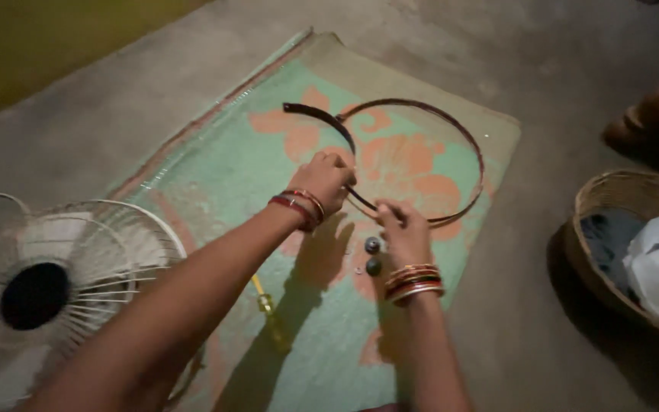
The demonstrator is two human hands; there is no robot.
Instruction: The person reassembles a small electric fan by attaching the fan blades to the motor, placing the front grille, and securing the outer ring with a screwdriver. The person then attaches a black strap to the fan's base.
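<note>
A thin dark metal ring band, split open with one loose end curling up at the top left, lies over a green and orange mat. My left hand grips the band near its overlapping ends. My right hand pinches the band's lower part just beside it. Both wrists wear red and gold bangles. Two small dark round knobs sit on the mat below my hands. A yellow-handled screwdriver lies on the mat under my left forearm.
A white wire fan guard with a dark hub lies on the concrete floor at the left. A woven basket holding cloth and a white bag stands at the right. Something brown sits at the far right edge.
</note>
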